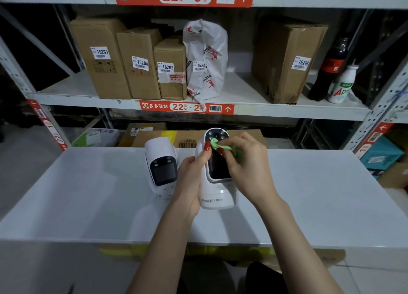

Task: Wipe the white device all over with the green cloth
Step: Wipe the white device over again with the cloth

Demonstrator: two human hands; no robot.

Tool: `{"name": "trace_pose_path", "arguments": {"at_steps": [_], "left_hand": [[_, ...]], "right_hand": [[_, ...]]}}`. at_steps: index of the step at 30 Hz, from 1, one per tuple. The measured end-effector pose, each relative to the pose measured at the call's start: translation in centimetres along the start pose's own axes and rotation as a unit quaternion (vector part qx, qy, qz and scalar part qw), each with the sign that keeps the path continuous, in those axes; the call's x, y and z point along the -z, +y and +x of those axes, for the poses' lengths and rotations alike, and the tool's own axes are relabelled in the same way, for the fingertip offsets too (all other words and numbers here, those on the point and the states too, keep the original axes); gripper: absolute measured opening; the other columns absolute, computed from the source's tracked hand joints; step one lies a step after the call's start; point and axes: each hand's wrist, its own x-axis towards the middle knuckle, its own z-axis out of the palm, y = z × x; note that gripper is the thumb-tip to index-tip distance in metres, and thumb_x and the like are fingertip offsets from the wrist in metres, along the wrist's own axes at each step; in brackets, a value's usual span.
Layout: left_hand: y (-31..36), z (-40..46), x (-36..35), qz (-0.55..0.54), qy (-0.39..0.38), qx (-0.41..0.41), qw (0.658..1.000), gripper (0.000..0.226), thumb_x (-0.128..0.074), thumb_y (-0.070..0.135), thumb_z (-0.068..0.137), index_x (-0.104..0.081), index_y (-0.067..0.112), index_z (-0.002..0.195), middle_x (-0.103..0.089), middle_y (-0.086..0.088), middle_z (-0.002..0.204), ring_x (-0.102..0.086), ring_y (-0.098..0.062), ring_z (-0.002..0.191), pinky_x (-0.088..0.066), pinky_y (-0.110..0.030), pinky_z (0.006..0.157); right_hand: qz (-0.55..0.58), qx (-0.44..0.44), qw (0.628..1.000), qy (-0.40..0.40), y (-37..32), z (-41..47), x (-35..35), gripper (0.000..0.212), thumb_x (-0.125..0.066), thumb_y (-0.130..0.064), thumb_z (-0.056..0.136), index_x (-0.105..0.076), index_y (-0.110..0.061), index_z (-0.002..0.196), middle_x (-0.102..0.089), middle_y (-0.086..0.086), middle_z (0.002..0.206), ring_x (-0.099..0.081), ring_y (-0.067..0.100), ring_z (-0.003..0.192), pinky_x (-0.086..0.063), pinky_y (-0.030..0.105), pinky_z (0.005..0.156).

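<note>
On the white worktop (88, 205), the left hand (189, 179) wraps around the side of the upright white device (217, 183), thumb on its upper edge. The right hand (245, 167) pinches the bunched green cloth (223, 148) against the device's face, just above its dark screen. A second white device (161, 167) stands just left of it. Beyond, on the shelf (66, 88), sit labelled cardboard boxes (103, 57), a white parcel bag (206, 59) and two bottles (331, 72).

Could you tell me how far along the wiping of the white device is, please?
Under way. The left hand steadies the white device while the right hand rubs the green cloth near its top. The base and sides show no contact now; nothing shows whether they were wiped.
</note>
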Motion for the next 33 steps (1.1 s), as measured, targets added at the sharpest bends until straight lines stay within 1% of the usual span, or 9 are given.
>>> {"name": "trace_pose_path", "arguments": {"at_steps": [6,11,14,16,21,25,29,31,33], "left_hand": [[0.5,-0.2,-0.1,-0.008,-0.024,0.01,1.0,0.041,-0.068,0.037,0.088,-0.066,0.008,0.117,-0.075,-0.011,0.099,-0.072,-0.023,0.077,-0.055,-0.028,0.061],[0.8,-0.8,0.0,-0.04,-0.047,0.014,0.998,0.019,-0.061,0.027,0.093,-0.069,0.011,0.089,-0.073,-0.006,0.072,-0.069,-0.015,0.055,-0.053,-0.021,0.049],[1.2,-1.3,0.0,-0.06,-0.052,0.024,0.997,0.018,-0.059,0.022,0.095,-0.068,0.01,0.086,-0.071,-0.003,0.061,-0.067,-0.013,0.048,-0.05,-0.018,0.042],[1.3,-1.4,0.0,-0.065,-0.056,0.024,0.996,0.017,-0.059,0.022,0.095,-0.069,0.01,0.088,-0.071,-0.003,0.063,-0.068,-0.014,0.05,-0.051,-0.02,0.043],[1.5,-1.6,-0.2,-0.058,-0.072,0.019,0.996,0.018,-0.061,0.027,0.093,-0.071,0.013,0.091,-0.073,-0.005,0.071,-0.07,-0.018,0.058,-0.057,-0.024,0.055],[1.5,-1.7,-0.3,-0.061,-0.057,0.018,0.996,0.019,-0.062,0.029,0.092,-0.071,0.012,0.09,-0.073,-0.006,0.07,-0.07,-0.017,0.057,-0.055,-0.023,0.05],[1.4,-1.5,0.0,-0.051,-0.038,0.017,0.998,0.022,-0.062,0.033,0.091,-0.072,0.013,0.09,-0.073,-0.009,0.076,-0.069,-0.021,0.061,-0.057,-0.027,0.056],[1.5,-1.5,0.0,-0.048,-0.035,0.019,0.998,0.022,-0.063,0.034,0.091,-0.071,0.013,0.092,-0.073,-0.009,0.078,-0.069,-0.022,0.064,-0.056,-0.029,0.061],[1.6,-1.5,-0.1,-0.054,-0.033,0.02,0.998,0.021,-0.063,0.033,0.091,-0.071,0.014,0.09,-0.073,-0.007,0.076,-0.07,-0.02,0.061,-0.056,-0.027,0.058]], "right_hand": [[-0.038,-0.036,0.997,0.06,0.6,0.1,0.1,0.019,-0.063,0.0,0.085,-0.072,-0.011,0.099,-0.064,0.005,0.099,-0.061,0.02,0.088,-0.05,0.034,0.078],[0.005,-0.006,1.0,-0.021,-0.4,-0.2,-0.1,0.016,-0.066,-0.001,0.082,-0.074,-0.012,0.09,-0.063,0.006,0.086,-0.059,0.019,0.078,-0.045,0.029,0.069],[0.023,-0.026,0.997,-0.075,-0.4,-0.1,0.0,0.014,-0.068,-0.002,0.082,-0.074,-0.014,0.086,-0.064,0.002,0.083,-0.057,0.014,0.074,-0.042,0.015,0.065],[0.031,-0.045,0.996,-0.074,-0.4,0.0,0.2,0.013,-0.069,-0.003,0.082,-0.075,-0.014,0.086,-0.066,0.001,0.085,-0.056,0.011,0.074,-0.04,0.01,0.064],[-0.007,-0.045,0.999,0.025,0.0,0.2,0.2,0.012,-0.067,-0.002,0.082,-0.073,-0.009,0.089,-0.067,0.008,0.091,-0.061,0.021,0.081,-0.045,0.03,0.073],[0.019,-0.047,0.996,-0.069,-0.5,0.1,0.9,0.013,-0.071,-0.005,0.081,-0.075,-0.017,0.085,-0.065,-0.001,0.082,-0.057,0.008,0.072,-0.041,0.014,0.064],[0.042,-0.053,0.98,-0.188,-0.8,-0.1,1.3,0.016,-0.074,-0.004,0.076,-0.075,-0.02,0.082,-0.068,-0.002,0.084,-0.061,0.009,0.076,-0.049,0.024,0.069],[0.043,-0.051,0.984,-0.165,-0.6,-0.2,1.2,0.015,-0.075,-0.005,0.076,-0.075,-0.019,0.082,-0.068,-0.003,0.083,-0.06,0.009,0.075,-0.047,0.02,0.067],[0.023,-0.05,0.994,-0.095,-0.3,0.0,0.9,0.01,-0.075,-0.007,0.078,-0.075,-0.015,0.083,-0.066,-0.001,0.082,-0.058,0.012,0.074,-0.043,0.015,0.065]]}}
